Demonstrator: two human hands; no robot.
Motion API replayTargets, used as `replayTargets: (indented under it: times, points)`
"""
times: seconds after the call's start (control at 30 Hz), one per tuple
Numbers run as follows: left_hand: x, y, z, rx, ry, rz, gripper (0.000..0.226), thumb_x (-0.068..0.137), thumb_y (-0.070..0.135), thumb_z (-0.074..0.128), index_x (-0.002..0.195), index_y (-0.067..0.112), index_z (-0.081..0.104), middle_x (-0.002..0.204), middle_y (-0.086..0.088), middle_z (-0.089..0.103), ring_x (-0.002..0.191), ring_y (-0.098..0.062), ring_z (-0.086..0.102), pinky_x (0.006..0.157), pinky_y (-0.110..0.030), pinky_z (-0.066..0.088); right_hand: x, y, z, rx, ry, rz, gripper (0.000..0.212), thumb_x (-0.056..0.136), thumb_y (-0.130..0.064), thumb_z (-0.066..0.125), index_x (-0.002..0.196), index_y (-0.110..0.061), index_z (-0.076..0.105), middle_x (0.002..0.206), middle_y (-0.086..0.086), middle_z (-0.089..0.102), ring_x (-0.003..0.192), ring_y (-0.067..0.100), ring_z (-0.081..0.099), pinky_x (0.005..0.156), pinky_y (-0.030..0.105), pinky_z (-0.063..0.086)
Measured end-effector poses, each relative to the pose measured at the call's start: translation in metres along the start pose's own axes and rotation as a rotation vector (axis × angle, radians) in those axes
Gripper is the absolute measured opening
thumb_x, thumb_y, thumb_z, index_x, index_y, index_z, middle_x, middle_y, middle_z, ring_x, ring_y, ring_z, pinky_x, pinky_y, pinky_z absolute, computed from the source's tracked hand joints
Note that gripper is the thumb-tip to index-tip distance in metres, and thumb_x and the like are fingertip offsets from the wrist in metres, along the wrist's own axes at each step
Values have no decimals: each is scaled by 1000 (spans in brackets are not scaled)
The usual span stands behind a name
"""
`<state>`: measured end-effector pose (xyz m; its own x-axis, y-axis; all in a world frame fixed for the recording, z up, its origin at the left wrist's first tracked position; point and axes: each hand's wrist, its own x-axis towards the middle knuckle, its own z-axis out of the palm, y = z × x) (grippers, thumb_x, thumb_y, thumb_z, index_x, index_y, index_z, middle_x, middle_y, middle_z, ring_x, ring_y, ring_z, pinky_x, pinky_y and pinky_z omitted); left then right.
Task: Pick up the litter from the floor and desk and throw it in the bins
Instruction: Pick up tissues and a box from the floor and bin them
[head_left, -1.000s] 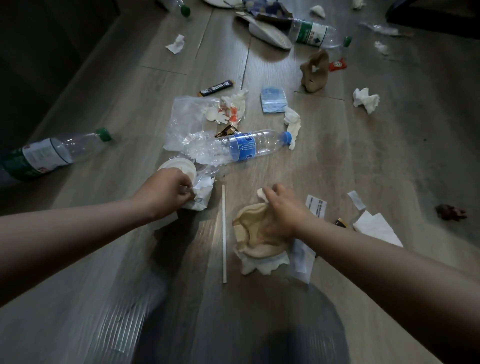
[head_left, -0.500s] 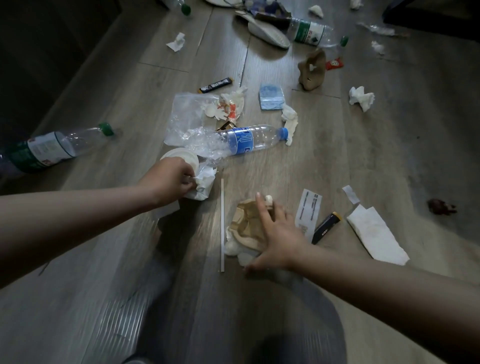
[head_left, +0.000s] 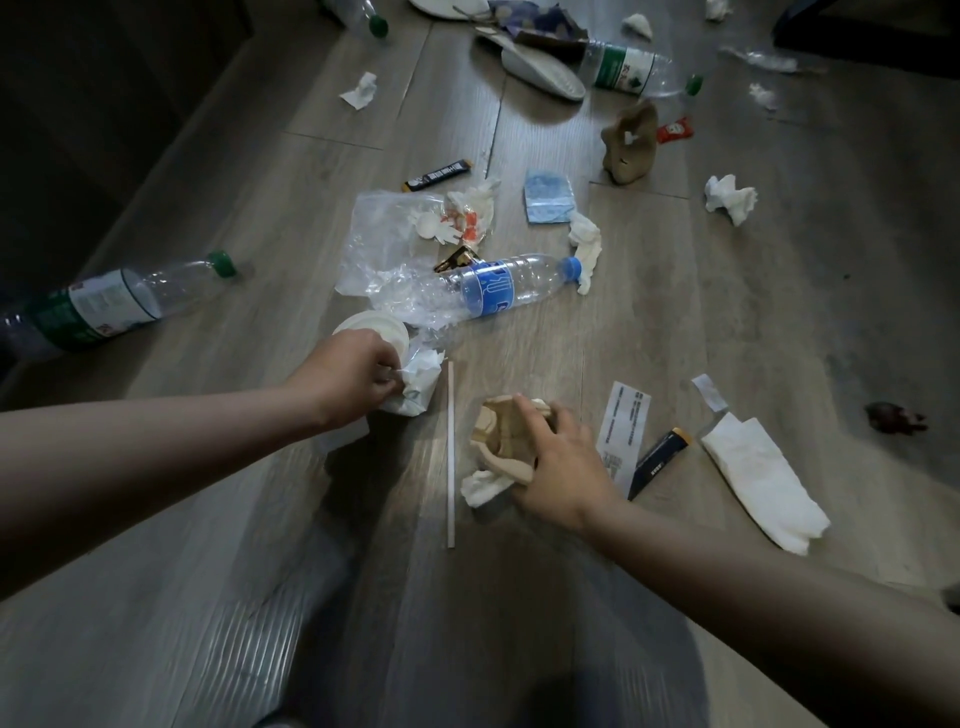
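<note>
The gathering step is judged to be in hand. A crumpled white tissue (head_left: 418, 387) is pinched by the left hand (head_left: 353, 379) on the wooden floor (head_left: 779, 312), just beside a white lid (head_left: 371, 328). A tan pulp scrap (head_left: 496, 434) is clasped under the curled fingers of the right hand (head_left: 558, 462), with a white wad (head_left: 483, 486) touching it below. A paper straw (head_left: 451, 452) lies between the two hands. Next, both handfuls would need to be lifted clear and carried off, though no bin is in view.

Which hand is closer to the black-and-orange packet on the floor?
Right. The right hand, gripping tan litter, lies just left of the packet, receipt between. The left hand, pinching a white tissue, is farther left, beyond the straw.
</note>
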<state>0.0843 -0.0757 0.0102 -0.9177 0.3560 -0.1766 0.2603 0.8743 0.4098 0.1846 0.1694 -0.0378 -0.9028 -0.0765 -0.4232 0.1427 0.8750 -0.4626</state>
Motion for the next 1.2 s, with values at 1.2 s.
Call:
replayTargets:
  times: [1.2]
  points:
    - [-77, 364, -473, -492, 54, -252, 13, 82, 24, 73, 81, 10, 74, 83, 0, 70, 81, -14, 62, 66, -25, 41, -270, -208, -537, 1169, 237, 522, 73, 73, -25, 78, 136, -38, 44, 110, -9, 64, 94, 11, 65, 57, 21, 51]
